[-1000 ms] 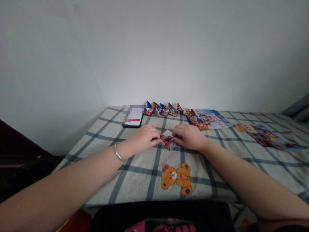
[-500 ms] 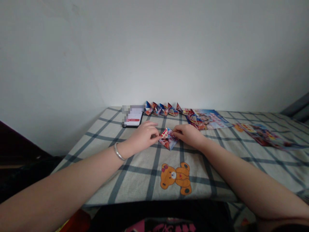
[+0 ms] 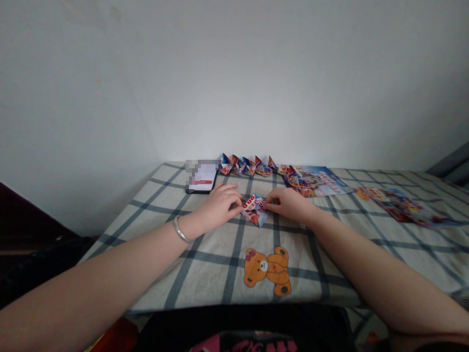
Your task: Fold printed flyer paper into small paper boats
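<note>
A small folded paper square (image 3: 256,213), printed in red, white and blue, lies on the checked tablecloth (image 3: 205,274) with one corner toward me. My left hand (image 3: 223,205) pinches its left corner between thumb and finger, the other fingers partly stretched out. At the right corner, my right hand (image 3: 287,205) grips the paper with thumb and curled fingers. A silver bangle (image 3: 181,230) circles my left wrist. Behind my hands stands a row of folded paper pieces (image 3: 245,165) in the same print.
A phone (image 3: 202,178) with a lit screen lies left of the row. Printed sheets (image 3: 326,181) are at the back right, and another printed sheet (image 3: 403,205) lies farther right. The wall (image 3: 234,78) rises behind the table. A bear print (image 3: 269,269) marks the cloth near the front edge.
My right hand's fingers have shifted slightly outward to the paper's right corner, uncovering more of its print. My left hand stays at the left corner, almost unmoved.
</note>
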`<state>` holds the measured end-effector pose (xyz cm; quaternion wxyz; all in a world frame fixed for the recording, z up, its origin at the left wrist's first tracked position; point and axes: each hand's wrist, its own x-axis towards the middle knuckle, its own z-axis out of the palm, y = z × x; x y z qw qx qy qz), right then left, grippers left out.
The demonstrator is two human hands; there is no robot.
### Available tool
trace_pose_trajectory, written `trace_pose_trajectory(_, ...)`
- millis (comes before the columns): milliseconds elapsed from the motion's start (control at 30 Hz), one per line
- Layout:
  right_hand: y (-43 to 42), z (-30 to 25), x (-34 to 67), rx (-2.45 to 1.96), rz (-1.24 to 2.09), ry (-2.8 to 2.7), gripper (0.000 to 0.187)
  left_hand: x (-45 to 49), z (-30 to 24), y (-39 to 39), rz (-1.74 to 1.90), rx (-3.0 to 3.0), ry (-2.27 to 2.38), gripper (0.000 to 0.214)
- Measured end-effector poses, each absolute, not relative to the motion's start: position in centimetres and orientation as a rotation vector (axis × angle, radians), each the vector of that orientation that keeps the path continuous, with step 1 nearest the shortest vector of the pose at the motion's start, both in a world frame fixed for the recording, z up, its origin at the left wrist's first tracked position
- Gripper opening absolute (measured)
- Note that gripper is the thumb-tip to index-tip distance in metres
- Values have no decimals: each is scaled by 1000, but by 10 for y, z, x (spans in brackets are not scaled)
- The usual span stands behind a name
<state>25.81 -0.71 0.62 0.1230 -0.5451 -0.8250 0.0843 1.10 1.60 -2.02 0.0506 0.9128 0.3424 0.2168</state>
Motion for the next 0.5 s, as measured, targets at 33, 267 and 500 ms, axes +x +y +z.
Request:
trace_pose_trajectory(33,-7,8,260,-1640,276,-2401,17,11,-20,16,647,2780,1050,15)
trace_pose_trajectory(267,-6,14,266,-1746,440,-2382,13,10,-21,19,678,2810,994,16)
trace_pose_trajectory(500,-4,11,267,-1709,538,-2390,10,10,-25,20,704,2806,991,16)
